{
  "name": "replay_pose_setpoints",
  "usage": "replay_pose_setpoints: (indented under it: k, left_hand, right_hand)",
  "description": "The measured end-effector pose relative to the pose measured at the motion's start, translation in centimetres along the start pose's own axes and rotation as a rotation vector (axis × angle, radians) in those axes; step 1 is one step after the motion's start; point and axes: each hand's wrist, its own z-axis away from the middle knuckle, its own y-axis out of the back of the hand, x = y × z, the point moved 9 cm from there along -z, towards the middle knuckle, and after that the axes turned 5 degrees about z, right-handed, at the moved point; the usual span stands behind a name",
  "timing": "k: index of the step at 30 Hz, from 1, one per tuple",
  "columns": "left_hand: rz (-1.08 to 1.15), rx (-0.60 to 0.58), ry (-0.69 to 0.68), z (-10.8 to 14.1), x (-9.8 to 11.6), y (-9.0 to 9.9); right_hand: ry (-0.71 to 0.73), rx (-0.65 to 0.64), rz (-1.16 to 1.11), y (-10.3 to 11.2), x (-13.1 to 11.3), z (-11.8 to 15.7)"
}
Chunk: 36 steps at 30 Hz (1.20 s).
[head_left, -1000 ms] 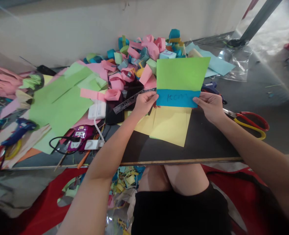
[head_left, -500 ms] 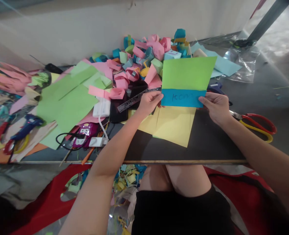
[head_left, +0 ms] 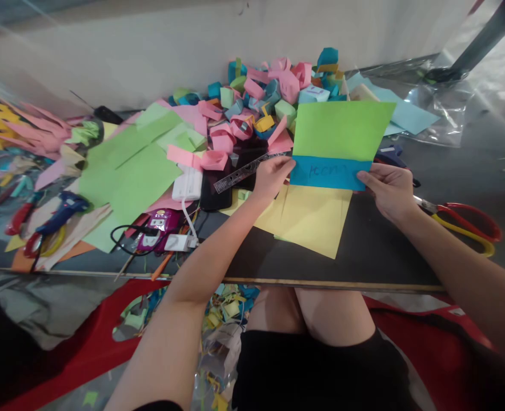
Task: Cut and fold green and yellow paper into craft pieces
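Between my two hands is a blue paper strip (head_left: 326, 173) with handwriting on it, lying across the lower edge of a green paper sheet (head_left: 342, 128). My left hand (head_left: 273, 176) pinches the strip's left end, and my right hand (head_left: 387, 187) pinches its right end, both with thumbs in front. The papers are raised over the table, tilted toward me. Yellow paper sheets (head_left: 316, 220) lie beneath them. A clear ruler (head_left: 244, 173) rests on a dark phone just left of my left hand. Red-and-yellow-handled scissors (head_left: 467, 222) lie right of my right hand.
A heap of curled paper pieces (head_left: 261, 97) stands behind the papers. Left lie large green sheets (head_left: 136, 165), a white power bank (head_left: 187, 184), a purple packet (head_left: 160, 225) and a blue glue gun (head_left: 64, 211). A clear plastic bag (head_left: 441, 123) is at the back right.
The whole view has shifted, so everything appears slightly further right. Both hands keep their hold on the strip and the green sheet; little else differs.
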Motion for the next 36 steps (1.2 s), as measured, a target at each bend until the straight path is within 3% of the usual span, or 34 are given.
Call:
replay_pose_setpoints:
  k: [11, 19, 28, 33, 36]
  left_hand:
    - [-0.012, 0.087, -0.105, 0.8, 1.6, 0.2]
    - [-0.205, 0.074, -0.329, 2.1, 4.1, 0.1]
    - [-0.41, 0.069, -0.507, 2.2, 4.6, -0.4]
    - [-0.458, 0.076, -0.546, 2.1, 4.9, -0.3]
    - [-0.464, 0.063, -0.535, 2.0, 4.7, -0.3]
  right_hand:
    - [-0.018, 0.004, -0.049, 0.0, -0.2, 0.1]
    - [-0.078, 0.022, -0.077, 0.0, -0.4, 0.2]
    - [-0.16, -0.005, -0.138, -0.3, -0.4, 0.2]
    - [-0.276, -0.086, -0.1, -1.3, -0.1, 0.4]
    - [-0.276, -0.078, -0.065, -1.2, 0.0, 0.4]
